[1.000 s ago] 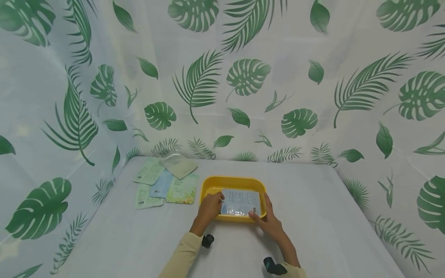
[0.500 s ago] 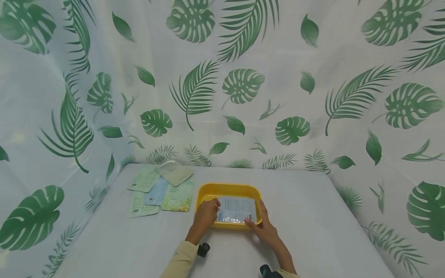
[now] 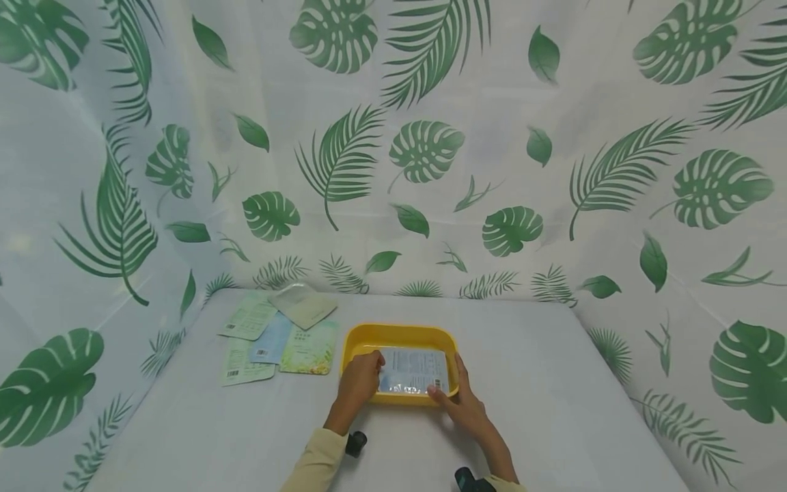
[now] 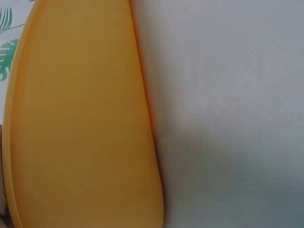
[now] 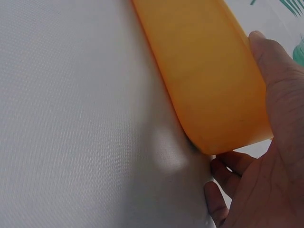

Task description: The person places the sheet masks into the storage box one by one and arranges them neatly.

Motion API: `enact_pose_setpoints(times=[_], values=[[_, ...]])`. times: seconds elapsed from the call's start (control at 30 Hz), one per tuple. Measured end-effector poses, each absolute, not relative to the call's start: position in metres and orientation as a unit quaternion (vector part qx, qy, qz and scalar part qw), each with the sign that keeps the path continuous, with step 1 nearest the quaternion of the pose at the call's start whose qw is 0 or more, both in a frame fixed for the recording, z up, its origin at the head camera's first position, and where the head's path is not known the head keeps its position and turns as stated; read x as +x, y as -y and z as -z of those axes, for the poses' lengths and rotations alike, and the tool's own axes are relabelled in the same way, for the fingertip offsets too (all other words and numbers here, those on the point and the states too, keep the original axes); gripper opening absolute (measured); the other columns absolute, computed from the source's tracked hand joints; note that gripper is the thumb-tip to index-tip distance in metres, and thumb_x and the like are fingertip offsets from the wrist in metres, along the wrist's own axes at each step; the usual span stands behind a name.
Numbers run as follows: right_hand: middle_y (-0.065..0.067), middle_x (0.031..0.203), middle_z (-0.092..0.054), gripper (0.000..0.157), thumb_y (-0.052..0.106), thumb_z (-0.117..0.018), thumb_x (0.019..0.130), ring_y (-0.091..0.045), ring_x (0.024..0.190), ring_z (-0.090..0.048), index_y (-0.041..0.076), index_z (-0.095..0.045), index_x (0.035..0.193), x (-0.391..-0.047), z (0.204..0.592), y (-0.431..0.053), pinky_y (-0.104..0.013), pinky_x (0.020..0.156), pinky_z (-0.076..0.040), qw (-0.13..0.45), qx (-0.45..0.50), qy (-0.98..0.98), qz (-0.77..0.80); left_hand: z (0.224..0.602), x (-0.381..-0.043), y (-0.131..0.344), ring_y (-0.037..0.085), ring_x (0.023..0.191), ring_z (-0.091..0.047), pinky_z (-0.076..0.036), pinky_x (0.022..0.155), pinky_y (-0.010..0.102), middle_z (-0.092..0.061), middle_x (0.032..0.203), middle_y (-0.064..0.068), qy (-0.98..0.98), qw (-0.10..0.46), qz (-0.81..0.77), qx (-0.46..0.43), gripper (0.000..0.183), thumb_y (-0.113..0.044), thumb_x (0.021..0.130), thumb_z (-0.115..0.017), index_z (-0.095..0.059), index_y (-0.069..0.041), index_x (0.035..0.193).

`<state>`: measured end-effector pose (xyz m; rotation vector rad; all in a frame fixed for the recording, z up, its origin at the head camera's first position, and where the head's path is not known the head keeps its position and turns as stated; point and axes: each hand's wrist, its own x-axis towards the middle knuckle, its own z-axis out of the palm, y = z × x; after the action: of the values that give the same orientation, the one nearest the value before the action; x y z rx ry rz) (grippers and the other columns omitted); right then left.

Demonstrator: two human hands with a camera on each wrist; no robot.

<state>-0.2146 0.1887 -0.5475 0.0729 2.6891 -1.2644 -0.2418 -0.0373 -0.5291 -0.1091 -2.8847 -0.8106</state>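
Observation:
A yellow plastic tray [image 3: 399,329] stands on the white table, and a pale blue sheet mask packet [image 3: 413,369] lies in it with printed text facing up. My left hand [image 3: 358,384] reaches over the tray's near left corner, its curled fingers pinching the packet's left edge. At the near right corner, my right hand [image 3: 464,410] grips the tray, thumb over the front rim and fingers along the right side. The right wrist view shows that thumb on the rim and the other fingertips low by the tray's corner. In the left wrist view the tray's outer wall [image 4: 80,114] fills the left side.
Left of the tray lie several flat packets, overlapping: a green one [image 3: 249,316], a blue one [image 3: 269,339], a yellow-green flowered one [image 3: 309,347] and a cream one [image 3: 307,309]. A leaf-patterned curtain [image 3: 455,225] rises behind the table [image 3: 522,362].
The whole head view has shifted slightly down and left. Both hands, the tray and the packet keep nearly the same positions relative to each other.

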Motion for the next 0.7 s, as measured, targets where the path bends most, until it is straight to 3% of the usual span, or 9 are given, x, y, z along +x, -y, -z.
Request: enact_pose_setpoints(times=[0.17, 0.27, 0.53, 0.7], values=[[-0.026, 0.158, -0.024, 0.099, 0.059, -0.059, 0.088, -0.059, 0.133, -0.034, 0.031, 0.006, 0.156, -0.214, 0.548, -0.188, -0.073, 0.098, -0.034, 0.083, 0.023, -0.903, 0.420, 0.529, -0.241, 0.036, 0.011, 0.069, -0.052, -0.050, 0.068, 0.026, -0.064, 0.083, -0.001, 0.959, 0.066, 0.276, -0.028, 0.014, 0.000, 0.083, -0.071, -0.067, -0.010, 0.093], [-0.026, 0.158, -0.024, 0.099, 0.059, -0.059, 0.088, -0.059, 0.134, -0.033, 0.031, 0.007, 0.156, -0.216, 0.547, -0.187, -0.073, 0.098, -0.034, 0.084, 0.019, -0.904, 0.418, 0.530, -0.243, 0.038, 0.011, 0.070, -0.053, -0.051, 0.069, 0.026, -0.066, 0.085, 0.000, 0.953, 0.091, 0.287, -0.043, 0.015, 0.003, 0.084, -0.067, -0.067, -0.011, 0.090], [-0.025, 0.159, -0.019, 0.100, 0.058, -0.059, 0.089, -0.059, 0.136, -0.030, 0.029, 0.009, 0.156, -0.215, 0.543, -0.190, -0.073, 0.100, -0.032, 0.089, 0.022, -0.904, 0.417, 0.545, -0.242, 0.041, 0.007, 0.072, -0.054, -0.050, 0.068, 0.021, -0.062, 0.079, -0.004, 0.885, 0.271, 0.354, -0.136, 0.026, 0.008, 0.085, -0.057, -0.061, -0.016, 0.076], [-0.027, 0.159, -0.019, 0.100, 0.057, -0.059, 0.090, -0.060, 0.135, -0.029, 0.027, 0.010, 0.156, -0.216, 0.545, -0.186, -0.073, 0.098, -0.034, 0.091, 0.016, -0.905, 0.416, 0.548, -0.238, 0.056, 0.012, 0.071, -0.058, -0.050, 0.062, 0.024, -0.059, 0.079, -0.001, 0.845, 0.389, 0.344, -0.127, 0.025, 0.010, 0.082, -0.058, -0.060, -0.013, 0.074]])
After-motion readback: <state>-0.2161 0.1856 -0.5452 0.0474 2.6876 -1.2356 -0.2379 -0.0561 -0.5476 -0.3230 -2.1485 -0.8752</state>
